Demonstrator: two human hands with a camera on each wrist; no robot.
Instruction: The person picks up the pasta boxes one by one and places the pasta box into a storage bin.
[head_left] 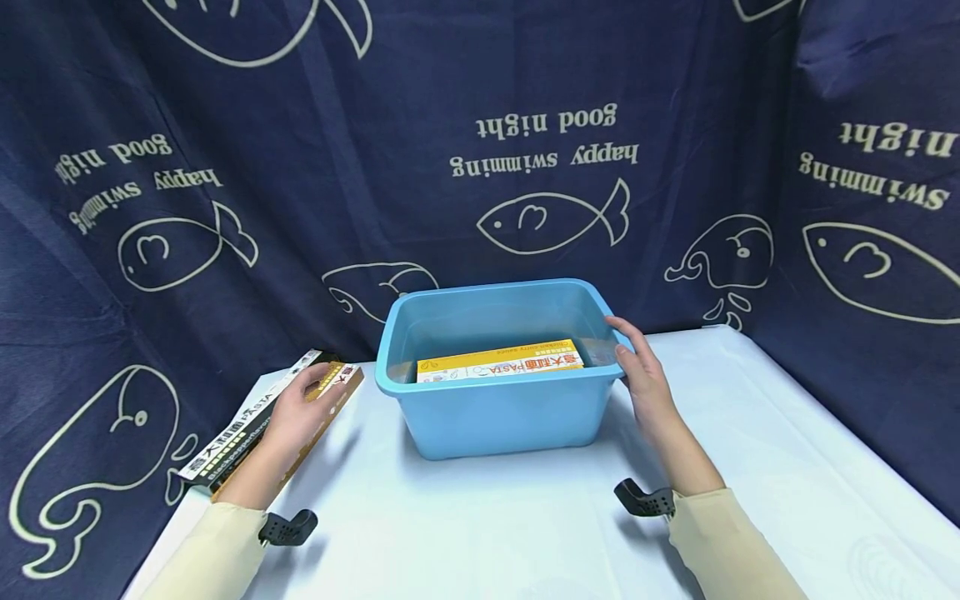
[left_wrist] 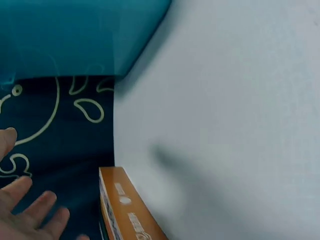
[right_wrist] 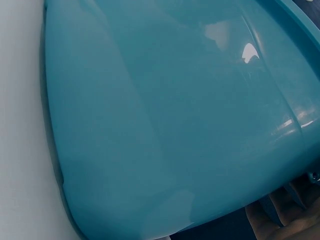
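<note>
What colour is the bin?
Light blue bin; shows best in the head view.

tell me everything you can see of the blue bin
The bin is light blue, rectangular and open-topped, with smooth, glossy walls that look like plastic, narrowing toward the base below a thick rim. It stands upright on the white table. A yellow and white box sits inside, and the right hand holds the rim on the right side.
</note>
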